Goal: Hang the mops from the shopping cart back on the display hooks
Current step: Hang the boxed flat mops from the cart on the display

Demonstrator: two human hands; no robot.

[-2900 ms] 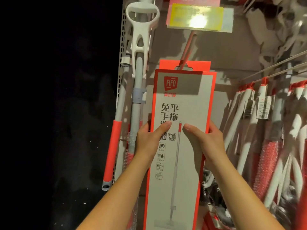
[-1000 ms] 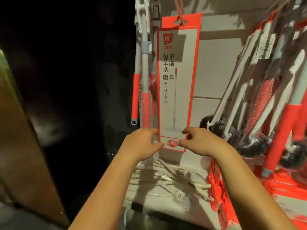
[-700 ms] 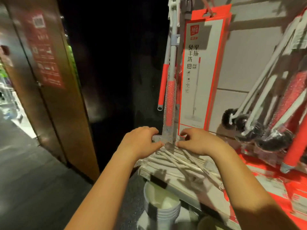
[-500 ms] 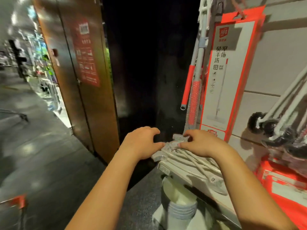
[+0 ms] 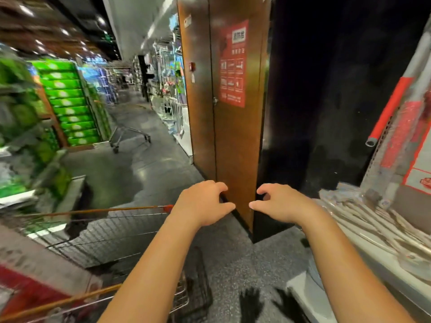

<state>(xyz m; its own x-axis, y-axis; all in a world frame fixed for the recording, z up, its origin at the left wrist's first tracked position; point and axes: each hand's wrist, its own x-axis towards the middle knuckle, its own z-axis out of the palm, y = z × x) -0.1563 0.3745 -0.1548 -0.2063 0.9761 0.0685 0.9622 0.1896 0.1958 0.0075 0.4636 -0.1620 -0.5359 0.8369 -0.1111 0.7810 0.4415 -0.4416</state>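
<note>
While everything on the left is pretty blurred, you can make out stacked green boxes along a grey-floored store aisle, with a stray cart parked further down it. Bottom left is the shopping cart, a wire basket with an orange rim, right under the left forearm. A blurry red and grey box sits at that corner, can't tell if it's inside the cart. The left hand hangs in the air, fingers loosely curled, holding nothing. Behind it is a brown door with a red poster. The right hand is the same deal, loosely curled and empty, close beside the left one. Then comes a black wall, then the shelf with white plastic-wrapped parts. At the far right edge are the hanging mops with red and grey handles, plus a corner of the boxed mop.

Compared with half a second back, the view has swung left. Both hands were over that shelf by the boxed mop; now they're off it, in front of the door, and the shopping cart has come into view.
</note>
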